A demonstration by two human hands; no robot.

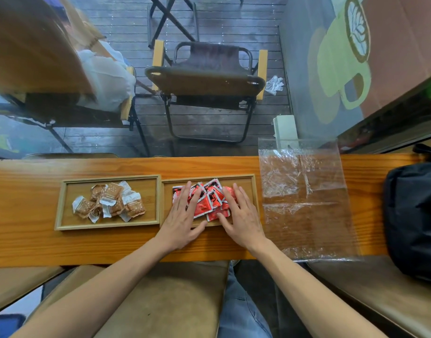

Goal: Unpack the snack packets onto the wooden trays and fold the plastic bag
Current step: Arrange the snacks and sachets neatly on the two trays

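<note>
Long wooden counter (38,242) set against window glass. Beyond it, dark plank decking (221,28), wet-looking. Folding chair (207,81) placed facing counter, second chair (70,103) at left. Green cup mural (343,64) painted on wall at right.

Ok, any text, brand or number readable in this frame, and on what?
None can be read for certain.
Brown snack packets on the left wooden tray: white print, too blurred.
Red snack packets on the right wooden tray: black markings, illegible.
Plastic bag: no print visible.
</note>
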